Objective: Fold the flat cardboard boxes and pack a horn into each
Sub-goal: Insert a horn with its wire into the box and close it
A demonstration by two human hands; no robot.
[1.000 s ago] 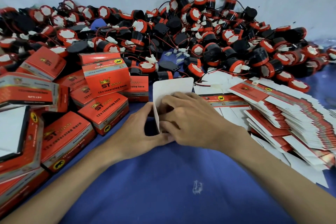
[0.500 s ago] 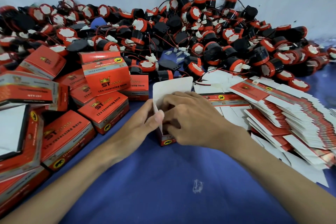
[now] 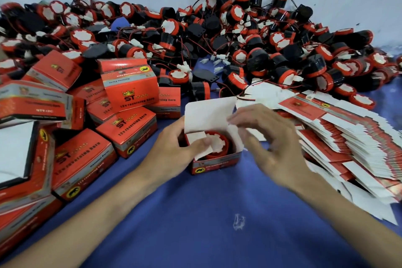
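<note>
A small red cardboard box [image 3: 215, 163] stands open on the blue cloth in the middle, its white lid [image 3: 208, 113] raised at the back. A red horn [image 3: 218, 147] with a white face lies inside it. My left hand [image 3: 168, 151] grips the box's left side, and its thumb presses the white side flap [image 3: 199, 138] down over the horn. My right hand [image 3: 268, 141] hovers just right of the box, blurred, with its fingers loosely spread near the lid's right edge and holding nothing.
A big pile of loose red-and-black horns [image 3: 239, 35] with wires fills the back by the white wall. Several closed red boxes [image 3: 128, 91] are heaped on the left. A fanned stack of flat boxes [image 3: 348, 137] lies on the right. Blue cloth [image 3: 195, 224] covers the near surface.
My right hand has come up out of the box and moved right, uncovering the horn inside. My left thumb has shifted onto the side flap. The box now stands upright.
</note>
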